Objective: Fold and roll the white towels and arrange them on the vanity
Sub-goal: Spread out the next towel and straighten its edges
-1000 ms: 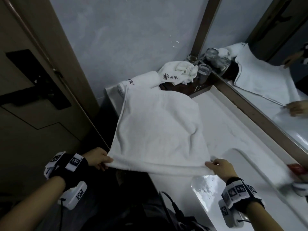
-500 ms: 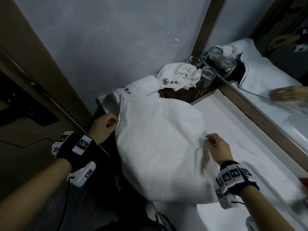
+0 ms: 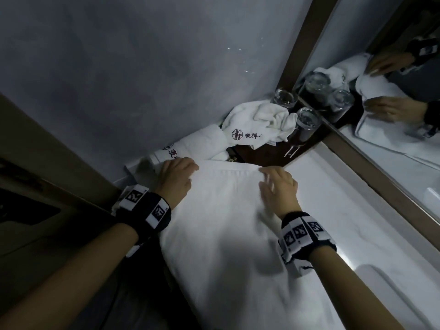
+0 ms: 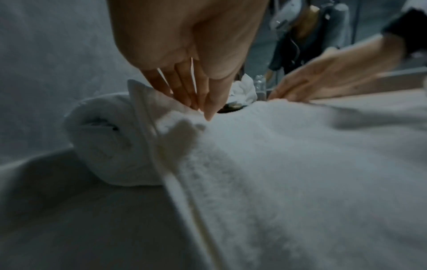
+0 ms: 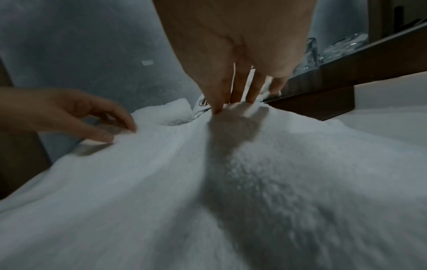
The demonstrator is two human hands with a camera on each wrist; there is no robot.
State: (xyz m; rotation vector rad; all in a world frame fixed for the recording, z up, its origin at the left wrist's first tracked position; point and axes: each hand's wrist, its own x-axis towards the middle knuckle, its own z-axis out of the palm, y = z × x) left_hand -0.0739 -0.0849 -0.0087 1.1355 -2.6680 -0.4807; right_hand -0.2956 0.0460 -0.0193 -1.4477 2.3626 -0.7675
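Note:
A large white towel [image 3: 233, 234] lies folded on the white vanity top [image 3: 345, 198]. Both hands are at its far edge. My left hand [image 3: 177, 173] rests its fingertips on the far left corner, and the left wrist view shows fingers [image 4: 184, 95] and thumb nearly straight on the hem. My right hand [image 3: 276, 184] presses straight fingers [image 5: 238, 98] onto the far edge [image 5: 277, 182]. Just behind the edge lies a rolled white towel [image 3: 202, 141] with a dark logo, whose end [image 4: 108, 142] is seen from the left wrist. A crumpled small white towel [image 3: 259, 120] sits beyond it.
Two drinking glasses [image 3: 307, 122] stand on a dark wooden tray [image 3: 262, 153] in the far corner, against a grey wall. A framed mirror [image 3: 392, 139] runs along the right side. A brown door [image 3: 35, 186] is at the left. The sink basin [image 3: 404, 294] lies at the lower right.
Both hands went from the towel's near edge to its far edge, carrying that edge over so the towel is folded in half. They no longer pinch it.

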